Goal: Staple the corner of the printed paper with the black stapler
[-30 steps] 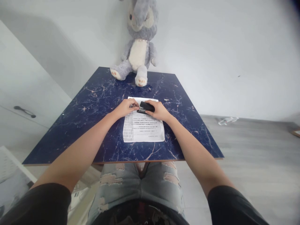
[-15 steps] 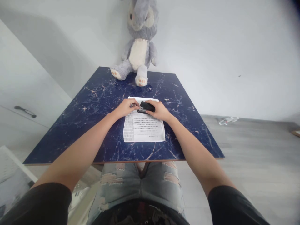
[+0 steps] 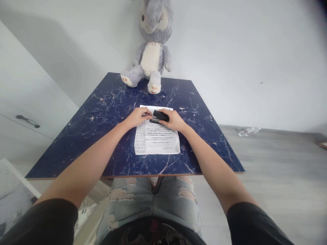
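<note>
A printed sheet of paper (image 3: 156, 139) lies on the dark blue marbled table (image 3: 107, 112). My right hand (image 3: 174, 120) is closed around a black stapler (image 3: 160, 116) resting on the sheet's far part. My left hand (image 3: 138, 116) sits just left of the stapler, its fingers curled against the stapler's front end and the paper. What the left fingers pinch is too small to make out.
A grey plush rabbit (image 3: 152, 47) sits at the table's far edge against the white wall. A white cabinet with a dark handle (image 3: 27, 121) stands to the left. Grey floor lies to the right, with a small clear object (image 3: 247, 130) by the wall.
</note>
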The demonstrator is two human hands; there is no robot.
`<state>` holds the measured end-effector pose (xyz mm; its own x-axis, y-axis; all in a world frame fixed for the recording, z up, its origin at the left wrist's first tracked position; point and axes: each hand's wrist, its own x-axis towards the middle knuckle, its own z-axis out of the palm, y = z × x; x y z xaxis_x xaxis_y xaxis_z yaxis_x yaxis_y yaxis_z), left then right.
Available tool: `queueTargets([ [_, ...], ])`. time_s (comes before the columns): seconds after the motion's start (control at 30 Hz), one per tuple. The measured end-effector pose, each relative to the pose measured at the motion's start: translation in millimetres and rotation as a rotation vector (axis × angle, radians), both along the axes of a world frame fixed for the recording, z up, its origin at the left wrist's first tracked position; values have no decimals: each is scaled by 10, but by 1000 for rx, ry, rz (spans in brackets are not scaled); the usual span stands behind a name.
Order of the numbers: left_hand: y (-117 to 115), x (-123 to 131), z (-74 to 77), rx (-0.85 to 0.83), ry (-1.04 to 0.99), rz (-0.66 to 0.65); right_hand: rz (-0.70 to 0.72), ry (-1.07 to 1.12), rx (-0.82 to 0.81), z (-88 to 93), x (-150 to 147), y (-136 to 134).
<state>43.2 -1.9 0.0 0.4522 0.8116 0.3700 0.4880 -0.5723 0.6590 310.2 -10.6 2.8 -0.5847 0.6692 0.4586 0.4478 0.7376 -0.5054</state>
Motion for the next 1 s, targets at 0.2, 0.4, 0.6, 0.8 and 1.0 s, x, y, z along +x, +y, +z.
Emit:
queueTargets([
  [0.2, -17, 16, 22, 2, 18, 8, -12, -18, -16, 20, -1, -11],
  [0.4, -10, -41, 33, -3, 35, -16, 4, -3, -8, 20, -2, -9],
  [0.6, -1, -268, 77, -7, 39, -32, 6, 7, -27, 18, 1, -15],
  [0.8, 21, -426, 74, -142, -66, -42, -9, 15, -36, 5, 17, -2],
  [1.0, -49, -253, 85, -201, -199, -49, 7, 114, -62, 76, 20, -75],
])
